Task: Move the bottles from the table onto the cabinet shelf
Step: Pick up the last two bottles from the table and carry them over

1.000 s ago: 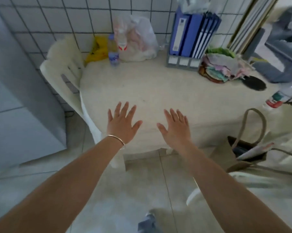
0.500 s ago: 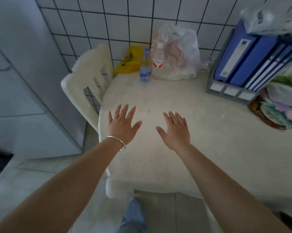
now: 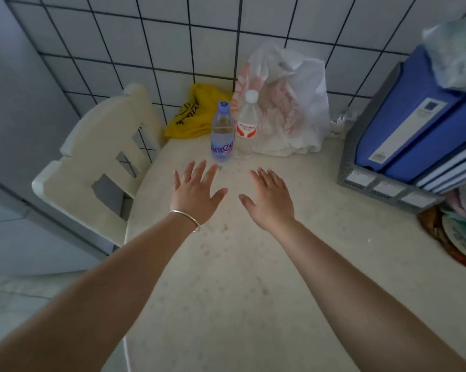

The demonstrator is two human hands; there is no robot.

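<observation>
Two bottles stand upright at the back of the counter [image 3: 253, 264], close to the tiled wall [image 3: 172, 49]. The blue bottle [image 3: 222, 132], with a blue cap and purple label, is nearer; the white bottle [image 3: 248, 119], with a white cap and red label, stands just beside it to the right and slightly behind. From this angle it is hard to tell whether the two touch. The white bottle sits right against a white bag [image 3: 288, 103], and a yellow bag [image 3: 194, 114] lies to the left behind the blue one.

The left hand [image 3: 197, 194] hovers over the counter with fingers spread and straight, its fingertips just short of the blue bottle's base. The right hand [image 3: 270, 200] is likewise spread flat and holds nothing, a little further from the white bottle. Neither bottle has been gripped, so the task looks to be at its start.

The risks come from how tightly things are packed. A flat-handed reach could nudge the blue bottle into the white one and tip both. The white bottle's neck is close to the loose bag, so fingers may catch plastic and drag the bag along. A chair [image 3: 97, 162] stands at the counter's left edge; a bottle knocked that way could roll off. The cabinet shelf is not clearly in view.
</observation>
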